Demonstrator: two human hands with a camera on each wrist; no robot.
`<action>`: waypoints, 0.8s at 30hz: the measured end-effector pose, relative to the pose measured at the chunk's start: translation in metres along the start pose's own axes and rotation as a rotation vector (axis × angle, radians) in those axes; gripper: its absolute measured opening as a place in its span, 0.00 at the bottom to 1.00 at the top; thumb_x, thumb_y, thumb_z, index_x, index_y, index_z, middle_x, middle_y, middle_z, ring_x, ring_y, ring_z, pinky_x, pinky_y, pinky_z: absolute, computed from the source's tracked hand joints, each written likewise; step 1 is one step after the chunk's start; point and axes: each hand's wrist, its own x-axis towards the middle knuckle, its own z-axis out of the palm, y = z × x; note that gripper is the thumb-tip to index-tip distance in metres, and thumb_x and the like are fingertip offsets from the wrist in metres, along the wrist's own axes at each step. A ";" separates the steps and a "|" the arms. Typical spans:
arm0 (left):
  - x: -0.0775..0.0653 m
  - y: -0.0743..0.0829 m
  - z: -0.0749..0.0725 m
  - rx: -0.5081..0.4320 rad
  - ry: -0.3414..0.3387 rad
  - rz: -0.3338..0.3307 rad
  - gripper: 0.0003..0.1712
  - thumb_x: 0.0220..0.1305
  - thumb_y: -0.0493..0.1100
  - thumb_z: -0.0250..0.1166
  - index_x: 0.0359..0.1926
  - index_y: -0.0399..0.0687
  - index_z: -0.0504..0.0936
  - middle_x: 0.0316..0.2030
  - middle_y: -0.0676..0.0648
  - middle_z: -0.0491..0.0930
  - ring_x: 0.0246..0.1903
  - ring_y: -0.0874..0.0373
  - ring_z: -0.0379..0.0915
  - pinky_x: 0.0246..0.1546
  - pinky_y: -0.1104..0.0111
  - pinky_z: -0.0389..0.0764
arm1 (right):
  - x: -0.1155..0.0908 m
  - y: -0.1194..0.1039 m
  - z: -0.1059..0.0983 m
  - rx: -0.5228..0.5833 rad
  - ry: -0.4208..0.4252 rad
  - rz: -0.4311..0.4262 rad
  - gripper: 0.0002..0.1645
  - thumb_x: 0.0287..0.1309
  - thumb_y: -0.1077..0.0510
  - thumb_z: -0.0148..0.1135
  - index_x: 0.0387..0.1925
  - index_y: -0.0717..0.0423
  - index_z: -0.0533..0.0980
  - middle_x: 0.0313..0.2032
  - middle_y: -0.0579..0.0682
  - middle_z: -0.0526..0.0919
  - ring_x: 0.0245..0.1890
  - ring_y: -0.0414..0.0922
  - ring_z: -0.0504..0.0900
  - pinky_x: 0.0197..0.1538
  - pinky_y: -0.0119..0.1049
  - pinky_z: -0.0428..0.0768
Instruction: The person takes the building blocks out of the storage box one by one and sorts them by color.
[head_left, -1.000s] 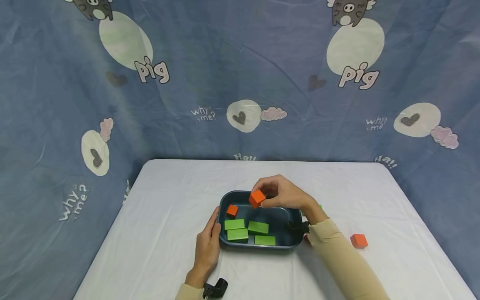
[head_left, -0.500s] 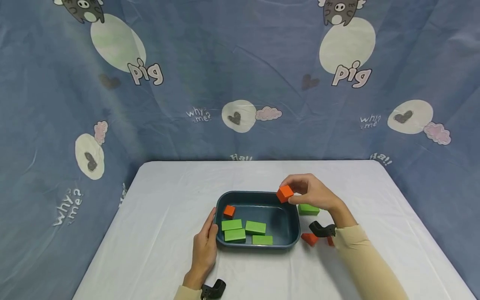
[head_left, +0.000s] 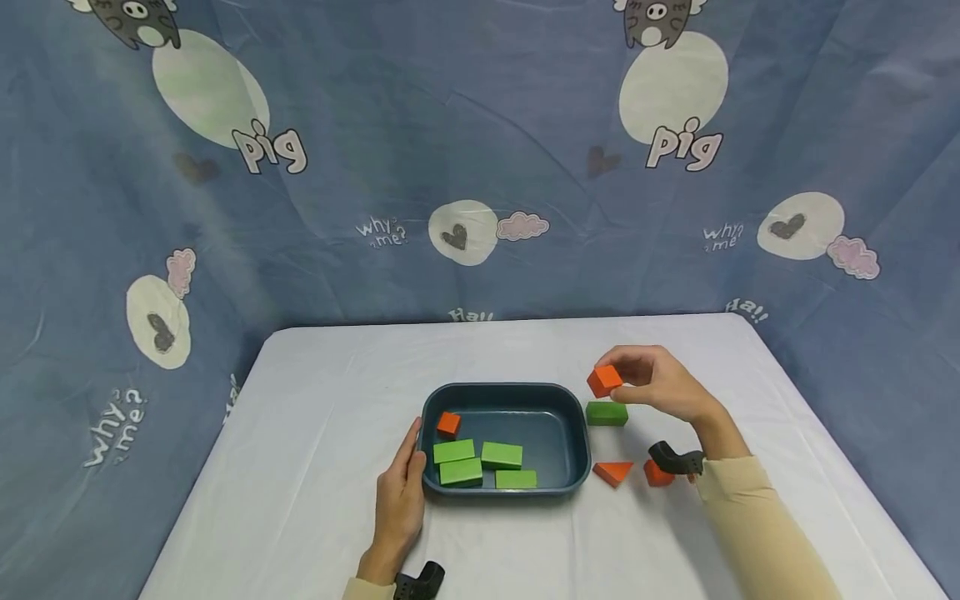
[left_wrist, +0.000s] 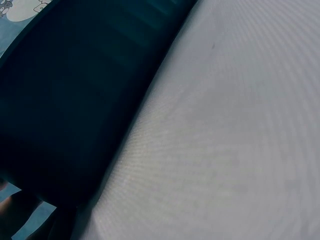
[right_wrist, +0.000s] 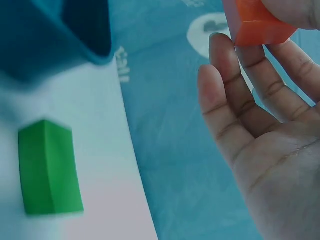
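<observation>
My right hand [head_left: 666, 385] pinches an orange block [head_left: 604, 381] between thumb and fingers, raised just beyond the tray's right rim. In the right wrist view the same orange block [right_wrist: 260, 22] sits under the thumb, while the other fingers spread loosely. Below it on the table lies a green block [head_left: 607, 413]. My left hand [head_left: 397, 500] rests along the left wall of a dark blue tray [head_left: 507, 492], its fingers fairly straight. Inside the tray are a small orange block [head_left: 448, 425] and several green blocks [head_left: 461, 472]. The left wrist view shows mostly the tray's side [left_wrist: 75, 100].
An orange triangular block [head_left: 613, 472] and another orange block [head_left: 657, 474], partly behind the wrist camera, lie right of the tray. A white cloth [head_left: 300, 467] covers the table. A blue patterned curtain [head_left: 360, 150] hangs behind it.
My right hand has carried the orange block rightward from above the tray to beyond its right rim. The left hand stays at the tray's left side. The head view has shifted slightly.
</observation>
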 end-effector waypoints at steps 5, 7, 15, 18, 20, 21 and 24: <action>0.000 0.001 -0.001 -0.002 -0.010 -0.006 0.26 0.81 0.42 0.49 0.75 0.47 0.68 0.70 0.50 0.69 0.69 0.57 0.62 0.63 0.85 0.57 | -0.017 0.003 -0.015 -0.050 0.050 0.040 0.20 0.56 0.73 0.68 0.52 0.62 0.81 0.46 0.59 0.85 0.47 0.53 0.85 0.54 0.38 0.82; 0.000 0.001 -0.001 -0.002 -0.010 -0.012 0.26 0.81 0.42 0.50 0.76 0.48 0.68 0.70 0.50 0.69 0.69 0.58 0.62 0.63 0.85 0.57 | -0.024 0.003 -0.020 -0.071 0.069 0.060 0.20 0.57 0.72 0.69 0.52 0.62 0.81 0.46 0.59 0.85 0.46 0.52 0.85 0.52 0.37 0.83; 0.000 0.002 -0.001 -0.010 -0.018 -0.025 0.26 0.82 0.41 0.49 0.76 0.47 0.66 0.71 0.52 0.68 0.70 0.58 0.61 0.64 0.84 0.56 | -0.054 0.004 -0.040 -0.128 0.159 0.141 0.21 0.57 0.70 0.70 0.53 0.64 0.80 0.45 0.58 0.86 0.42 0.50 0.87 0.45 0.37 0.85; 0.000 0.002 0.000 -0.010 -0.020 -0.030 0.26 0.82 0.41 0.49 0.76 0.48 0.66 0.71 0.52 0.68 0.70 0.59 0.61 0.64 0.84 0.56 | -0.065 0.006 -0.047 -0.127 0.173 0.146 0.20 0.58 0.71 0.69 0.53 0.65 0.79 0.44 0.58 0.86 0.41 0.50 0.87 0.44 0.37 0.86; 0.000 0.002 0.000 -0.007 -0.022 -0.032 0.26 0.82 0.42 0.49 0.76 0.49 0.66 0.71 0.52 0.68 0.70 0.59 0.60 0.64 0.84 0.56 | -0.073 0.009 -0.052 -0.136 0.186 0.145 0.20 0.58 0.71 0.68 0.54 0.66 0.79 0.44 0.56 0.86 0.41 0.49 0.87 0.43 0.37 0.86; 0.000 0.002 0.000 -0.004 -0.024 -0.033 0.26 0.82 0.42 0.49 0.76 0.49 0.66 0.71 0.52 0.68 0.70 0.59 0.60 0.64 0.84 0.56 | -0.077 0.010 -0.054 -0.135 0.191 0.144 0.20 0.58 0.72 0.68 0.54 0.66 0.79 0.44 0.56 0.86 0.40 0.48 0.87 0.43 0.37 0.86; 0.000 0.003 -0.001 0.005 -0.020 -0.037 0.26 0.82 0.41 0.49 0.76 0.48 0.66 0.71 0.52 0.68 0.70 0.58 0.61 0.64 0.85 0.56 | -0.087 0.015 -0.059 -0.135 0.211 0.154 0.20 0.59 0.72 0.68 0.54 0.67 0.78 0.44 0.55 0.87 0.40 0.46 0.87 0.43 0.36 0.86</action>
